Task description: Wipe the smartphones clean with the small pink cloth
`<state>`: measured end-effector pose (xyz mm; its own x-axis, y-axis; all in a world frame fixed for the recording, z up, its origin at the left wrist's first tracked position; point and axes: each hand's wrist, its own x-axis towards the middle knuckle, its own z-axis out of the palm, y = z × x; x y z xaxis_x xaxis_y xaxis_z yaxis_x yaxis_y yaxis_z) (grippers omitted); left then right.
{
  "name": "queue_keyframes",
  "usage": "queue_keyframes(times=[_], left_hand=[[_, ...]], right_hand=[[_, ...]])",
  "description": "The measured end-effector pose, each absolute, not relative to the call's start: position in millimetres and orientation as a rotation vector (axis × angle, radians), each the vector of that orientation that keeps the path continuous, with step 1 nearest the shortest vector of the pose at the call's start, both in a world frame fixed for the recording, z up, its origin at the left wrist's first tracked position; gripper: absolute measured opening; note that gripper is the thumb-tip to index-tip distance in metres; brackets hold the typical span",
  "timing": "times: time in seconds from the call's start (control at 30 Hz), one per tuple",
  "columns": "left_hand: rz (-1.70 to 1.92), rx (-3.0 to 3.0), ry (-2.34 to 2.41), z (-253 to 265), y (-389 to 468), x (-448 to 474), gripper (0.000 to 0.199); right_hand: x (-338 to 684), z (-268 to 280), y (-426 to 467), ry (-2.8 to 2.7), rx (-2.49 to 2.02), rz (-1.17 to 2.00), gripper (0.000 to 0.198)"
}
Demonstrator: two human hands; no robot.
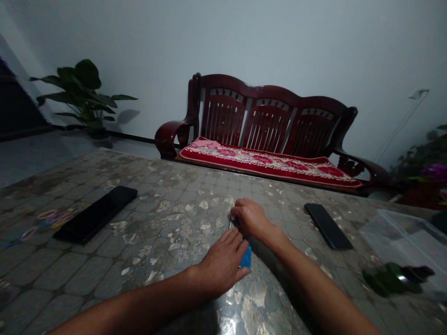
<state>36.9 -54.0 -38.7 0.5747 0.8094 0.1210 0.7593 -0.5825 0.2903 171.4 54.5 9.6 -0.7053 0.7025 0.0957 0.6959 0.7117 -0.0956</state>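
Observation:
A small flat blue object (pixel 246 257) lies on the patterned table, mostly covered by my hands; its exact kind is not clear. My left hand (pixel 225 258) lies flat across it, fingers stretched out and thumb apart by its near end. At the far end, my right hand (pixel 250 217) is closed, its fingers curled down and pressed together. A bit of something pinkish shows by those fingertips, too small to name. A pale green and white patch peeks out between the two hands.
To the left lie a black tablet-like slab (pixel 99 214) and colourful loops (pixel 56 218). On the right are a black phone (pixel 328 225), a clear plastic box (pixel 401 232) and a dark green bottle (pixel 391 278). Beyond the table (pixel 167 274) stands a wooden bench (pixel 265 121).

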Motion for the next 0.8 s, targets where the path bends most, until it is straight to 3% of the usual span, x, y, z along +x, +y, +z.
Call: queue_keyframes(times=[0.47, 0.8], left_hand=[[0.295, 2.675, 1.331, -46.3, -54.1, 36.5, 0.069], [0.289, 2.677, 1.344, -41.2, -54.4, 37.1, 0.071]], right_hand=[[193.3, 17.4, 46.6, -2.805, -1.316, 0.168, 0.019], [183.7, 8.7, 48.7, -2.772, -1.168, 0.245, 0.022]])
